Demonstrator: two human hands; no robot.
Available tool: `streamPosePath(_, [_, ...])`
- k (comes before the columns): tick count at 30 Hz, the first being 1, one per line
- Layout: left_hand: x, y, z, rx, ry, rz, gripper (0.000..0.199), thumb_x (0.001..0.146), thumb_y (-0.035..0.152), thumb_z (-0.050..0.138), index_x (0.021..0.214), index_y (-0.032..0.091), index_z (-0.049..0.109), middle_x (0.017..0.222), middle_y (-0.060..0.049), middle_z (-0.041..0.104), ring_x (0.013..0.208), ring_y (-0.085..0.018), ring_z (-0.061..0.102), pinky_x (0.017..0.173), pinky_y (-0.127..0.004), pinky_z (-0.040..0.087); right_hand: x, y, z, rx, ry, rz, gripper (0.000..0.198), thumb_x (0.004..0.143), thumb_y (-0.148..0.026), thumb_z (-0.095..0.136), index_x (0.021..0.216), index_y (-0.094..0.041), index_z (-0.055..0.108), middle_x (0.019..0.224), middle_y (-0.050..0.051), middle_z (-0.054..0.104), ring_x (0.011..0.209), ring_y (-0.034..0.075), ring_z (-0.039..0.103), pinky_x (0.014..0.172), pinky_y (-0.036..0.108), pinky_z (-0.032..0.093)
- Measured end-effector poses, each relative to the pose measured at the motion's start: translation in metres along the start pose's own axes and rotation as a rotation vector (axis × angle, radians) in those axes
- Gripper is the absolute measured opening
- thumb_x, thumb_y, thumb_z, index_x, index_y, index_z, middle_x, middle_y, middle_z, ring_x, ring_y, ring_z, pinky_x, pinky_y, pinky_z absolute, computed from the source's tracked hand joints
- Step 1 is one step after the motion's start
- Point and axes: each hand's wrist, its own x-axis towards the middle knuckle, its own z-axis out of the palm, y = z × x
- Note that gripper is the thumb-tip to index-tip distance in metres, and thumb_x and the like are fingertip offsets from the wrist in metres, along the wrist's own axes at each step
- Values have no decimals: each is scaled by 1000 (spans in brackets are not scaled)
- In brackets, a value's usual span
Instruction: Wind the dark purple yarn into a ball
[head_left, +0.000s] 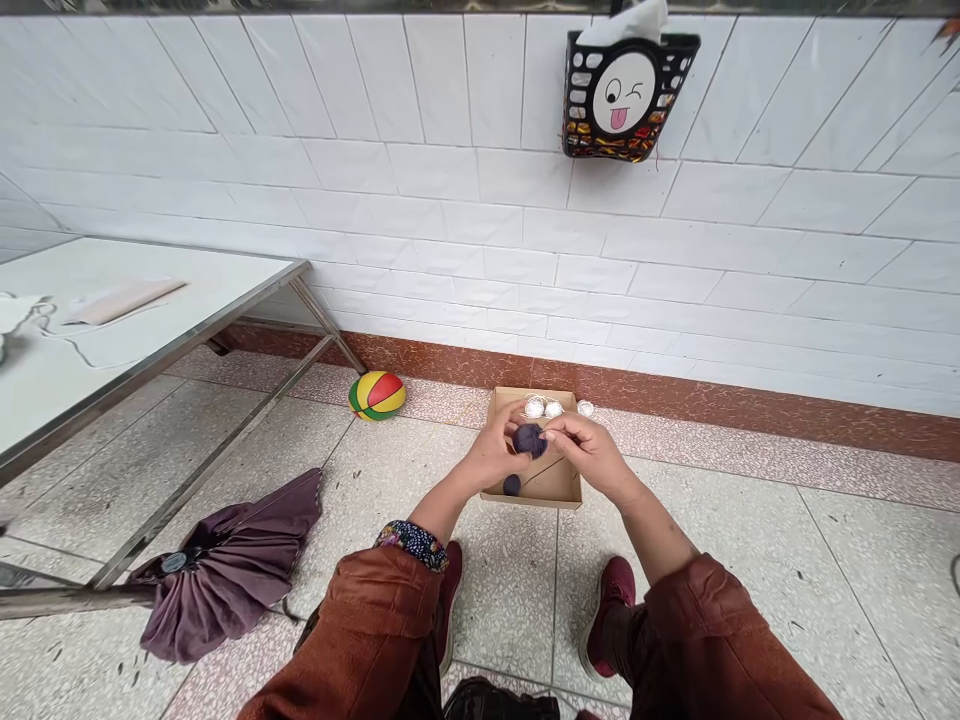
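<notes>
My left hand [498,450] is curled around a dark purple-grey ball of yarn [529,440], above a shallow cardboard box [551,490]. At the ball's right side, my right hand [589,450] pinches what looks like its yarn strand between thumb and fingers. A smaller dark ball [511,485] lies in the near left corner of the box, with a dark strand running across the bottom. Two white balls [534,407] sit at the far side of the box. Another white ball [585,408] is just beyond its right far corner.
A striped toy ball [377,396] lies on the floor beside the leg of a white table [150,350]. Below the table is a partly folded purple umbrella [232,570]. A black basket [630,95] hangs on the tiled wall. My shoes [616,610] flank the near floor.
</notes>
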Motion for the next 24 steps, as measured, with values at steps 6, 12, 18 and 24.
streamPosePath(6, [-11,11,8,-373,-339,28,91,68,16,79,150,32,44,112,-5,60,98,-18,60,83,-31,47,2,30,6,-110,116,71,22,98,-34,54,83,-22,64,79,3,66,76,19,61,73,30,48])
streamPosePath(12, [-4,17,2,-683,-24,-7,54,67,22,83,119,21,69,116,-8,66,106,-20,61,91,-31,47,-6,38,26,-190,-6,111,17,98,-26,50,85,-22,61,77,2,65,71,18,60,67,28,45])
streamPosePath(18, [6,3,-4,-309,293,-120,45,62,20,78,105,18,67,100,-4,67,88,-17,60,83,-31,47,-10,11,29,-146,-190,-54,18,101,-29,53,89,-22,64,84,3,67,74,17,62,71,29,48])
streamPosePath(24, [4,-2,2,-48,117,-68,71,59,18,79,128,22,58,112,-6,61,88,-17,58,74,-29,46,-3,1,7,-89,-49,-90,20,102,-33,54,90,-23,68,84,4,70,79,19,64,74,31,50])
